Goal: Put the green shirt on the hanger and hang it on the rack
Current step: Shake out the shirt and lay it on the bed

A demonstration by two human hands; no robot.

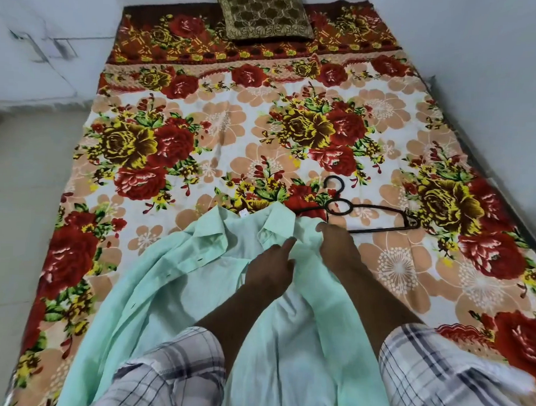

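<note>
Green shirt [177, 291] lies spread open on the bed [380, 269], near the foot edge, collar pointing toward the head end. Its front panels are thrown apart, paler inner side showing; dark buttons run down the left panel. Lower part of the shirt runs out of view at the bottom between two plaid sleeves.

Black hanger [370, 215] lies flat on the bedspread just beyond the collar, toward the right edge of the bed. Its hook points toward the head end. One shoulder of the hanger is tucked under or against the shirt's right collar; which of the two, cannot tell.

Left hand [269, 273] rests on the shirt just below the collar, forefinger stretched out, other fingers curled loosely; no cloth pinched that can be seen. Right hand [338, 249] sits on the right front panel beside the collar, fingers bent down into the fabric; whether they grip it, cannot tell. The two hands are close together, not touching.

Brown patterned pillow [262, 12] at the head edge, middle. White wall along the right side of the bed.
</note>
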